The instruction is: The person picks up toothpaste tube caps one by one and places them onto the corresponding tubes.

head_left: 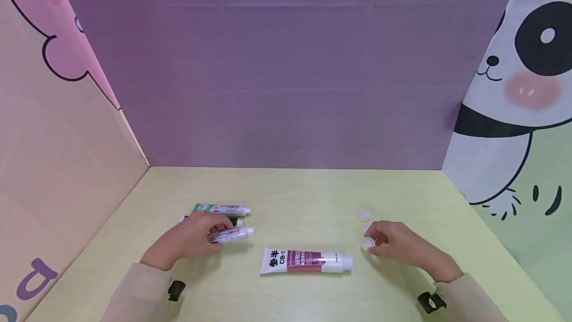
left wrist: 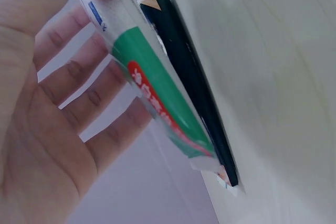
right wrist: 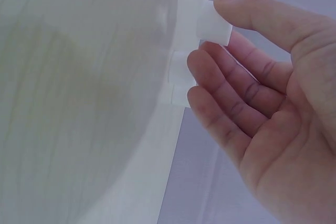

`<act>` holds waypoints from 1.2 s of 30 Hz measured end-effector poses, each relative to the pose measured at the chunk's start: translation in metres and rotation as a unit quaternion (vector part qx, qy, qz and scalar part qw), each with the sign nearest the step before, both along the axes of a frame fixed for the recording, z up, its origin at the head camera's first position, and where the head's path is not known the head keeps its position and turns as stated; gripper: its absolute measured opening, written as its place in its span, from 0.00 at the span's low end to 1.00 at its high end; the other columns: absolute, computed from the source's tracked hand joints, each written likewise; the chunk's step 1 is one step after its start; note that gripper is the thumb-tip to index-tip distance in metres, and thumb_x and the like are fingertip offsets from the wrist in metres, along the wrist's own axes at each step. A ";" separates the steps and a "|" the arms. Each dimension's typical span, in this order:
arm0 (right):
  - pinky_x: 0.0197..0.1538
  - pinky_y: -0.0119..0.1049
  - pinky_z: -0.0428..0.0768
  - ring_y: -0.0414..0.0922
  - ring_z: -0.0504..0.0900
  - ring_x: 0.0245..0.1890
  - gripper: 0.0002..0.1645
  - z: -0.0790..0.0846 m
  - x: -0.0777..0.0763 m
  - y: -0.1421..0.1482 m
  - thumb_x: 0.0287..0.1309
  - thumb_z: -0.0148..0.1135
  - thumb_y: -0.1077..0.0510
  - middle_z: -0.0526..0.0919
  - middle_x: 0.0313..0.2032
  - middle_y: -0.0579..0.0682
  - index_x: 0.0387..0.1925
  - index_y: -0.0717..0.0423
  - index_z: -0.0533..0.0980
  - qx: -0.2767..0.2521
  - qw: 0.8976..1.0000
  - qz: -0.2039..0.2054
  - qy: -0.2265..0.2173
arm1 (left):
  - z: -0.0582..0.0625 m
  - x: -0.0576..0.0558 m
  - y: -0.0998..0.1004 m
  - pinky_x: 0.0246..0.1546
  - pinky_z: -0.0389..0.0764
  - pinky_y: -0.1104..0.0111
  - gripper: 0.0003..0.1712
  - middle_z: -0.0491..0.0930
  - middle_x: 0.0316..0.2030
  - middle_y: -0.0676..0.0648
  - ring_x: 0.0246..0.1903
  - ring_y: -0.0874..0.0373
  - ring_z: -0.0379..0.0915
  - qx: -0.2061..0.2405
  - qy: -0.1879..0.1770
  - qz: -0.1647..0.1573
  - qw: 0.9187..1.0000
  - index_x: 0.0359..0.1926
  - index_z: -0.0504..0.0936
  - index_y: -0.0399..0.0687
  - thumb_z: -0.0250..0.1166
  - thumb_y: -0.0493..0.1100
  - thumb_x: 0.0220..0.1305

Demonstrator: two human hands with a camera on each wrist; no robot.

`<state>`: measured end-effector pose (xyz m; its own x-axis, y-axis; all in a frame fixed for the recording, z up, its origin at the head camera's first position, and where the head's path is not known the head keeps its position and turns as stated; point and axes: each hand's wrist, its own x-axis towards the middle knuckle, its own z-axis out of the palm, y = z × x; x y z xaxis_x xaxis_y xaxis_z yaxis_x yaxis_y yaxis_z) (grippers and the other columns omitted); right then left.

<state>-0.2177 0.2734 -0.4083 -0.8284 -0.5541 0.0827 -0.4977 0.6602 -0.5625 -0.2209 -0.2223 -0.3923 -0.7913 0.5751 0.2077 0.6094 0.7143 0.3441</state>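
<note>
My left hand (head_left: 196, 235) pinches a white, green and red toothpaste tube (left wrist: 152, 90) between thumb and fingers, its bare nozzle pointing right in the head view. Just beyond the hand lie a dark toothpaste tube (left wrist: 186, 66) and another green-and-white toothpaste tube (head_left: 228, 209), both partly hidden. My right hand (head_left: 395, 243) pinches a small white cap (right wrist: 213, 23) between thumb and index finger. Two more white caps (head_left: 364, 214) stand just behind it, one partly covered by the fingers. Between the hands lies a larger white and maroon toothpaste tube (head_left: 306, 261) with its cap on.
The pale wooden table (head_left: 308, 193) meets a purple back panel (head_left: 290, 88). A pink printed panel (head_left: 67, 138) borders the left side, and a panda-printed panel (head_left: 514, 163) the right. Dark wrist-mounted devices (head_left: 431, 302) sit by both sleeves.
</note>
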 end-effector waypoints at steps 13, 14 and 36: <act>0.43 0.37 0.81 0.34 0.82 0.36 0.12 0.005 0.003 -0.006 0.57 0.70 0.62 0.83 0.35 0.41 0.40 0.51 0.76 -0.028 0.999 0.037 0.007 | 0.000 -0.001 0.015 0.36 0.76 0.69 0.19 0.77 0.33 0.62 0.33 0.66 0.71 0.026 -0.028 -0.026 0.999 0.42 0.83 0.53 0.68 0.33 0.46; 0.42 0.36 0.81 0.34 0.81 0.36 0.12 0.005 0.003 -0.007 0.57 0.71 0.62 0.82 0.35 0.41 0.40 0.51 0.76 -0.030 0.999 0.039 0.008 | 0.000 -0.002 0.016 0.36 0.76 0.69 0.19 0.77 0.32 0.62 0.32 0.66 0.71 0.028 -0.031 -0.030 0.999 0.42 0.83 0.53 0.68 0.33 0.46; 0.45 0.36 0.81 0.35 0.82 0.38 0.17 0.008 0.006 -0.028 0.53 0.74 0.63 0.80 0.36 0.36 0.41 0.50 0.75 -0.040 0.997 0.048 0.039 | 0.011 -0.005 0.057 0.35 0.76 0.70 0.19 0.78 0.35 0.60 0.33 0.65 0.71 0.002 -0.044 -0.060 0.997 0.45 0.83 0.52 0.70 0.35 0.49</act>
<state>-0.2121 0.2456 -0.4004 -0.7608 -0.6199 0.1919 -0.6012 0.5621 -0.5680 -0.2261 -0.1658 -0.3817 -0.7316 0.6665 0.1431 0.6584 0.6365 0.4016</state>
